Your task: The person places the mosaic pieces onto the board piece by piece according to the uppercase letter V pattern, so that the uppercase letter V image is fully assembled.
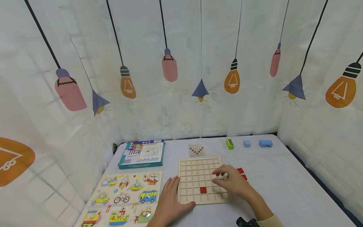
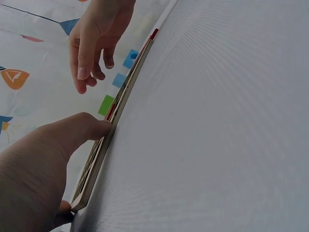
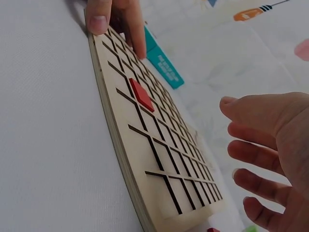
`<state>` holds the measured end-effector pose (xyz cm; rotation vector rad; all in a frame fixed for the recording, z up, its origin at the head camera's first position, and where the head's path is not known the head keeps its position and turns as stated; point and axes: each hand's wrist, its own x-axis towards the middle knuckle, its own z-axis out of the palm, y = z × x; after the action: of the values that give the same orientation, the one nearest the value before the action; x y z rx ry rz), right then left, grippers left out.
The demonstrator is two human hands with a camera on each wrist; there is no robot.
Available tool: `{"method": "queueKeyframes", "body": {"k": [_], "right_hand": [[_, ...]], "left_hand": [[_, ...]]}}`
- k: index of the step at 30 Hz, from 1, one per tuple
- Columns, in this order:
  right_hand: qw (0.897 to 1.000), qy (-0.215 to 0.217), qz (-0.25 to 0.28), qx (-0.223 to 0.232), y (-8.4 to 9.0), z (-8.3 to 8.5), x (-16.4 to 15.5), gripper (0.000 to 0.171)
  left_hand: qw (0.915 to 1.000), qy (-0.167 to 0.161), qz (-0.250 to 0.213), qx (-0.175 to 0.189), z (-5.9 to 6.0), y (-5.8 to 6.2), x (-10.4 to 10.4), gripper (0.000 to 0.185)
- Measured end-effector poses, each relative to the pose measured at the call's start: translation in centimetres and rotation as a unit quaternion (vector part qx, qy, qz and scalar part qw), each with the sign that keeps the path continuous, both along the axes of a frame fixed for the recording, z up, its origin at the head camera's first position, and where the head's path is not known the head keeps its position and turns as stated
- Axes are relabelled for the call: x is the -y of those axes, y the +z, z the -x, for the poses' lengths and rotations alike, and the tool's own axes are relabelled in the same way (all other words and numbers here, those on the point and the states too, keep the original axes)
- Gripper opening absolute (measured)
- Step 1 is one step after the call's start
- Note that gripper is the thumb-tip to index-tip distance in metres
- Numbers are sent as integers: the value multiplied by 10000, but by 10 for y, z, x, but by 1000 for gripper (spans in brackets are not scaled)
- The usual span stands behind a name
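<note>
A square wooden grid board (image 1: 195, 202) lies on the white table, one red tile (image 1: 203, 190) in a cell near its close edge. My left hand (image 1: 173, 203) rests at the board's near left corner, fingers stretched along the left side and thumb on the near edge. Over the board's right side hovers my right hand (image 1: 233, 180), its thumb and fingers apart with nothing between them. The right wrist view also shows a gap between this hand (image 3: 285, 150) and the board. More red tiles (image 1: 240, 170) lie just beyond it, partly hidden by that hand.
A small pattern card (image 1: 197, 150) lies behind the board. A boxed set (image 1: 143, 154) and a vehicle picture board (image 1: 122, 198) are on the left. A green block with coloured stripes (image 1: 230, 144), a blue cube (image 1: 247, 143) and a blue arch block (image 1: 265, 143) stand at the back right.
</note>
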<state>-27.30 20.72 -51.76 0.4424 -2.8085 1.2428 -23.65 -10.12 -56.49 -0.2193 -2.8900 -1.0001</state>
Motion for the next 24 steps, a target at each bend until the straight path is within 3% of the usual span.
{"method": "queueKeyframes", "body": {"k": [11,24], "right_hand": [[9999,-110,33,-80,3,-1,-20,31],[9975,-663,-62,219,-5,3,-39,27]], "left_hand": [[10000,-21,-21,20,0,0,-1,131],[10000,-57,2,70,-1,1,-1,131]]}}
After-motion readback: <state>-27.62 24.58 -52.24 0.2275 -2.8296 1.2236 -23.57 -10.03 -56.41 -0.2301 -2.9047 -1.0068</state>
